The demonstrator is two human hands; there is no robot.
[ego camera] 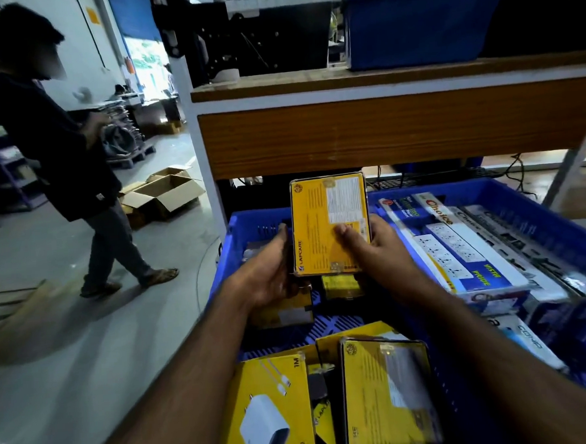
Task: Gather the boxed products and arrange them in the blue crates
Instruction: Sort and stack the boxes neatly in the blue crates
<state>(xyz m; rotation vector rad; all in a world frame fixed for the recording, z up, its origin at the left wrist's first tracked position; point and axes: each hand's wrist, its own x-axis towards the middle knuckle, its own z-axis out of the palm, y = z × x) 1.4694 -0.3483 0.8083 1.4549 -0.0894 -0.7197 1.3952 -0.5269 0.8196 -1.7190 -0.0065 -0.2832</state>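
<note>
Both hands hold one yellow Lapcare box (pixel 329 224) upright over the far end of the left blue crate (pixel 247 224). The left hand (pixel 270 271) cups its left edge; the right hand (pixel 372 248) clamps the right edge, thumb across the printed face.

Risks, as judged:
- The box is held by its edges only. A loosened hold would drop it onto the yellow boxes (pixel 343 285) lying directly beneath.
- The near end of the crate carries yellow boxes (pixel 388 394) at mixed angles. An upright box set among them could tip or leave wasted gaps.
- The second blue crate (pixel 540 199), touching on the right, is filled with long white-and-blue boxes (pixel 458 253). Mixing product types there is possible.
- A bystander (pixel 56 140) stands on the floor to the left, well apart from the crates.

Legible writing: "LAPCARE" along the held box's edge; "TRIO" and "1M" on the near charger box (pixel 272 412); "Choice" and "VISTA PRIDE" on the long boxes. The fine print on the held box's label is unreadable.
</note>
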